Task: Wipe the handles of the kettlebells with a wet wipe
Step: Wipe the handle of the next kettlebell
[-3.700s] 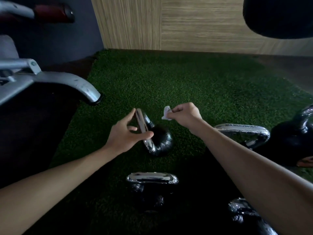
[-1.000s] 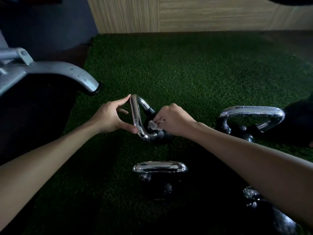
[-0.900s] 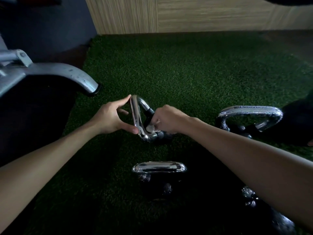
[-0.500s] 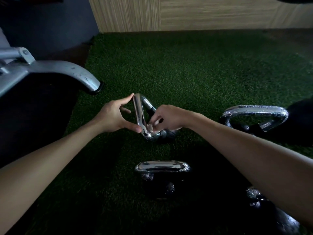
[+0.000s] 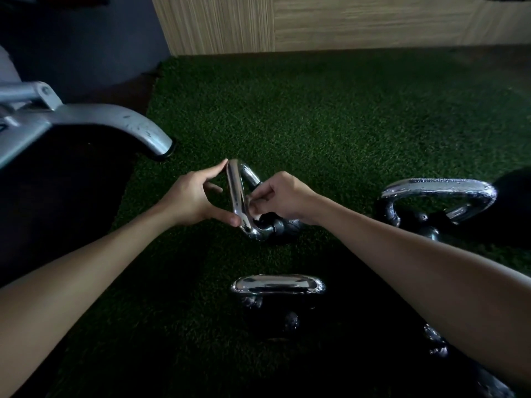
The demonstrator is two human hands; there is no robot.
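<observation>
A small black kettlebell [image 5: 283,226] lies tipped on the green turf, its chrome handle [image 5: 236,193] turned toward me. My left hand [image 5: 194,201] pinches the handle's grip bar between thumb and forefinger, steadying it. My right hand [image 5: 280,198] reaches inside the handle loop with its fingers pressed on the inner side of the bar; the wet wipe is almost fully hidden under those fingers. A second kettlebell [image 5: 277,285] stands upright nearer to me, and a larger one [image 5: 439,191] sits to the right.
A grey metal bench foot [image 5: 129,124] rests on the turf edge [image 5: 143,116] at the left. A wooden wall panel [image 5: 344,21] closes the far side. Another kettlebell [image 5: 436,344] shows under my right forearm. A big dark weight [image 5: 514,205] lies at the far right.
3.7 s ago my right hand held the wipe in the air beside the handle. Since then it has moved inside the loop and slid slightly up the bar. My left hand keeps its grip.
</observation>
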